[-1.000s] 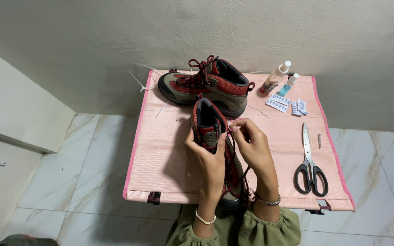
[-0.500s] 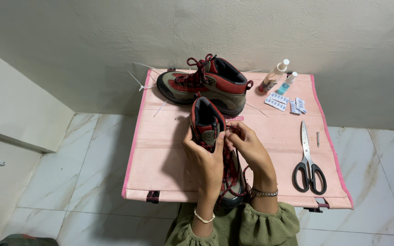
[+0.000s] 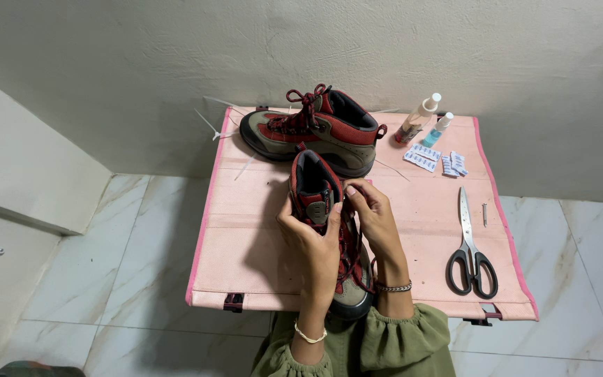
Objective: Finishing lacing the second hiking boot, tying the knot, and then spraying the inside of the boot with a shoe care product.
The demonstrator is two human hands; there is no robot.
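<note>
Gripping the near boot (image 3: 326,230) at its collar, the left hand (image 3: 313,241) steadies it lengthwise toward the person (toe nearest), while the right hand (image 3: 373,216) pinches its lace

red-grey boot (image 3: 329,230) upright, near table edge

At the far right corner of my pink bench (image 3: 259,230), small flat blue-and-white sachets (image 3: 422,157) lie scattered in two loose clusters, the second cluster (image 3: 453,164) just to the right of the first. Behind them, close to the wall, two slim bottles lean side by side: a clear one with a white cap (image 3: 417,119) and a shorter one with blue liquid (image 3: 436,130), each carrying a label too small for me to make out. No signs or screens are in my view.
</note>
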